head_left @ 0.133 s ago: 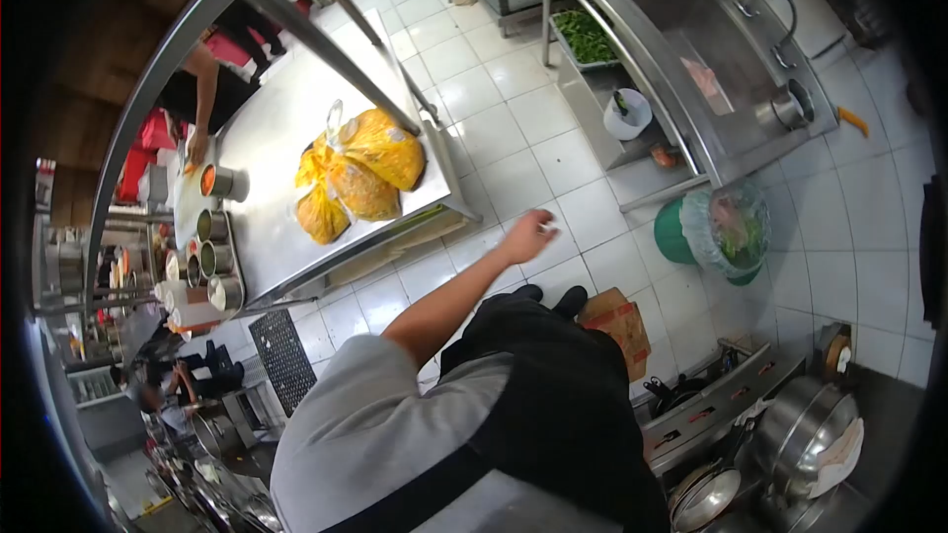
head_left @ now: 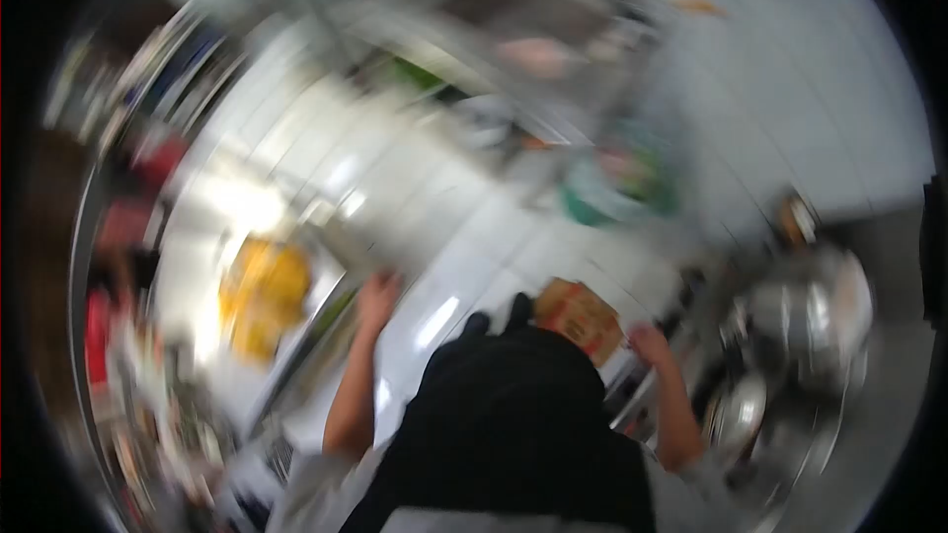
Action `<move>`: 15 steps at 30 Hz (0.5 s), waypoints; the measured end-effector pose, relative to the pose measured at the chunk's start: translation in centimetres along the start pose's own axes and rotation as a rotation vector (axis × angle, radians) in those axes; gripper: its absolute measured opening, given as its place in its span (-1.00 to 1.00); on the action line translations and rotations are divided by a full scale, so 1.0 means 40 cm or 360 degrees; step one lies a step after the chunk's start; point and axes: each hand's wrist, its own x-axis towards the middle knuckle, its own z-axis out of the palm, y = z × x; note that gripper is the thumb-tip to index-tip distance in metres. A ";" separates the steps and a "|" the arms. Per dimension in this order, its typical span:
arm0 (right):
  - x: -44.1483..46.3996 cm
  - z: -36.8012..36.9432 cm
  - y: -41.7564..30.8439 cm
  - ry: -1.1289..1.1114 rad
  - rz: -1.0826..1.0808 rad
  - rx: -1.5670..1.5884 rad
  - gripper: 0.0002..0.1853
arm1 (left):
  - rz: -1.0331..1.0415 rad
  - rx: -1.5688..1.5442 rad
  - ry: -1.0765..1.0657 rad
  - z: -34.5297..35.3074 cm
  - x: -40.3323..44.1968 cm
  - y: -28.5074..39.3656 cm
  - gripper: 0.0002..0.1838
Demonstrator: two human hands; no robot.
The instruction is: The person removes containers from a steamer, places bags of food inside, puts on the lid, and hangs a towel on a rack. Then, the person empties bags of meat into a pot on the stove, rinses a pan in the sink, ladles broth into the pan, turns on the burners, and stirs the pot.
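Everything is smeared by motion. My left hand [head_left: 378, 298] hangs over the floor tiles, beside the edge of the steel table; its fingers are too blurred to read. Nearest to it on that table lie yellow-filled plastic bags [head_left: 262, 291]. On the other side of my dark apron, my right hand [head_left: 649, 343] is near the front of the cooking station, close to a flattened piece of cardboard [head_left: 578, 321] on the floor. Its fingers are blurred too, and I cannot make out anything held in either hand.
Ahead stands a green bin [head_left: 588, 202] with a plastic liner, below a steel sink counter [head_left: 434, 35]. Pans [head_left: 741, 410] and a large steel pot [head_left: 805, 316] sit at the right. My shoes [head_left: 520, 311] are beside the cardboard.
The view has swung to the right, so the table and bags shift left. My right hand has come into view, and my left hand now appears farther left and lower.
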 end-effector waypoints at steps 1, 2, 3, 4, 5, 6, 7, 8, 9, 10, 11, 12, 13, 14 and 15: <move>-0.032 -0.185 -0.211 0.0378 0.0385 0.0999 -0.77 | -0.0093 -0.0217 -0.0304 -0.049 -0.034 0.008 -0.62; -0.003 -0.183 -0.212 0.0233 0.0287 0.0825 -0.77 | -0.0065 -0.0952 -0.0195 -0.027 -0.101 -0.146 -0.68; 0.035 -0.158 -0.230 0.0517 0.0046 0.0891 -0.71 | -0.0036 -0.0575 -0.0368 -0.078 -0.076 -0.318 -0.77; 0.020 -0.203 -0.259 0.0777 -0.0109 0.1093 -0.67 | -0.0353 0.0190 -0.0724 -0.105 -0.096 -0.306 -0.74; -0.019 -0.279 -0.277 0.0984 -0.0296 0.1251 -0.67 | -0.0441 0.0637 -0.0985 -0.081 -0.123 -0.298 -0.74; -0.060 -0.343 -0.238 0.1062 -0.0282 0.1301 -0.67 | -0.0405 0.0767 -0.1131 -0.039 -0.134 -0.293 -0.74; -0.084 -0.415 -0.172 0.1145 -0.0315 0.1337 -0.67 | -0.0348 0.0826 -0.1220 0.016 -0.132 -0.274 -0.74; -0.131 -0.495 -0.084 0.1313 -0.0158 0.1194 -0.68 | -0.0270 0.0863 -0.1298 0.065 -0.120 -0.245 -0.74; -0.235 -0.614 -0.066 0.1486 -0.0006 0.0937 -0.70 | -0.0199 0.0832 -0.1378 0.131 -0.105 -0.237 -0.74; -0.281 -0.661 0.057 0.1640 0.0202 0.0937 -0.63 | -0.0140 0.0865 -0.1427 0.181 -0.081 -0.189 -0.73; -0.343 -0.713 0.165 0.1913 0.0376 0.0778 -0.65 | -0.0081 0.0872 -0.1465 0.230 -0.063 -0.139 -0.73; -0.399 -0.747 0.302 0.2156 0.0486 0.0571 -0.64 | -0.0025 0.0895 -0.1504 0.277 -0.044 -0.091 -0.72; -0.469 -0.787 0.417 0.2233 0.0784 0.0388 -0.58 | 0.0017 0.0897 -0.1521 0.321 -0.030 -0.038 -0.72; -0.514 -0.794 0.580 0.2338 0.0950 0.0245 -0.54 | 0.0054 0.0888 -0.1538 0.369 -0.015 0.019 -0.71; -0.562 -0.808 0.713 0.2427 0.1111 0.0078 -0.50 | 0.0074 0.0857 -0.1554 0.417 -0.003 0.081 -0.71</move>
